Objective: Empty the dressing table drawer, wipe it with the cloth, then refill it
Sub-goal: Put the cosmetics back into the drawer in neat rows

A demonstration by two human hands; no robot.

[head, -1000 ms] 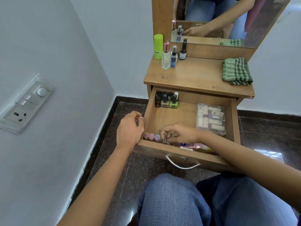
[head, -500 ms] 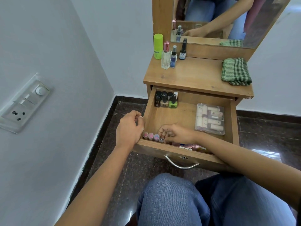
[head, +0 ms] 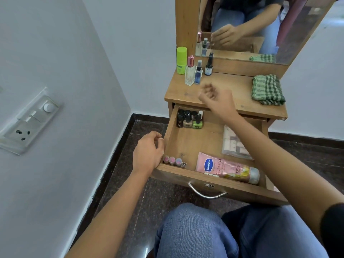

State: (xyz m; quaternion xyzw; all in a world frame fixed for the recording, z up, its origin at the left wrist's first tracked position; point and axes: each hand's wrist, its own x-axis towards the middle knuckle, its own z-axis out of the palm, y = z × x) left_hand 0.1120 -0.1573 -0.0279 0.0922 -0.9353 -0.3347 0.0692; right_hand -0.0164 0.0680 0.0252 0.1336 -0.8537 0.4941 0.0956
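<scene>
On the wall at my far left sits a switchboard point(head: 28, 121), well apart from the work. My left hand point(head: 149, 151) is at the near left corner of the drawer point(head: 195, 142), fingers curled over its side rim. Just inside that corner stands a row of small pink-capped tubes point(head: 172, 160). A cluster of nail polish bottles point(head: 189, 119) stands upright in the back left corner.

My right hand point(head: 217, 101) is up over the table top point(head: 186, 92), blurred, fingers loosely bent. Whether it pinches anything I cannot tell. It hangs near the standing perfume bottle point(head: 190, 71) and its neighbours — a careless sweep there would topple glass, I judge. The drawer is pulled far out, so leaning on that rim could tip it or drag it off its runners.

The emptying looks barely begun. The Vaseline tube point(head: 223, 168) lies along the front wall, and a clear packet point(head: 234, 144) lies partly under my forearm. The green checked cloth point(head: 268, 90) waits folded at the top's right end.

The top is bare wood veneer, smooth enough for bottles to slide — the mirror point(head: 297, 34) rises behind it. The table stands in a corner of pale walls over a dark polished floor point(head: 115, 174).
</scene>
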